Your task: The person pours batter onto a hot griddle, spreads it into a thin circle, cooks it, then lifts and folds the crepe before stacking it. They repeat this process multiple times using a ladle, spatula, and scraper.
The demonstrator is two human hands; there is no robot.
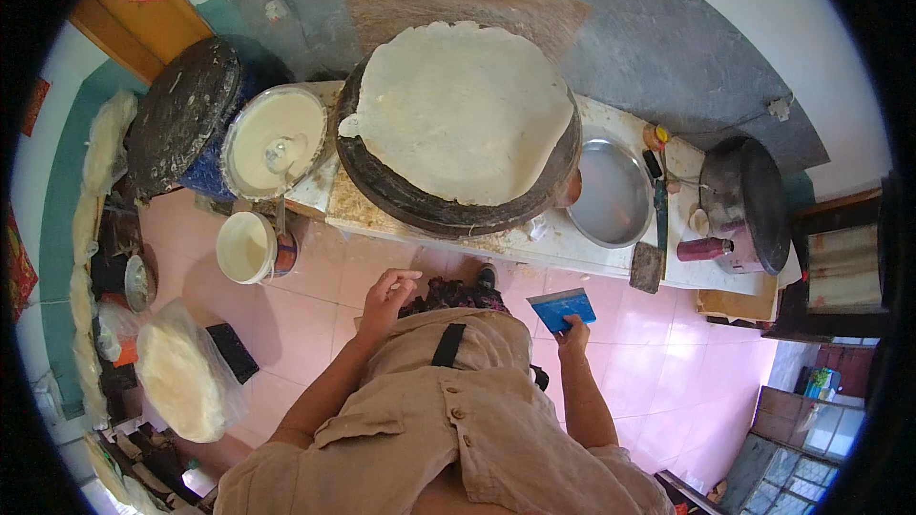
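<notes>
My right hand (572,334) is closed around a flat blue scraper (562,309), held in front of my body above the floor. My left hand (385,299) hangs near my waist with nothing in it, its fingers loosely stretched out. On the counter ahead is a large round dark griddle (420,214). A thin, pale sheet of batter (463,114) covers most of it, with an uneven rim that overhangs slightly at the left. Neither hand touches the griddle. To its left stands a wide basin of pale batter (250,146) with a ladle (281,154) in it.
On the counter (515,246), right of the griddle, are a metal pan (611,195), a long-handled tool (660,210), a red bottle (704,249) and a dark pot (744,205). A white bucket (244,248) stands below the basin. Bagged pale rounds (188,372) lie at lower left.
</notes>
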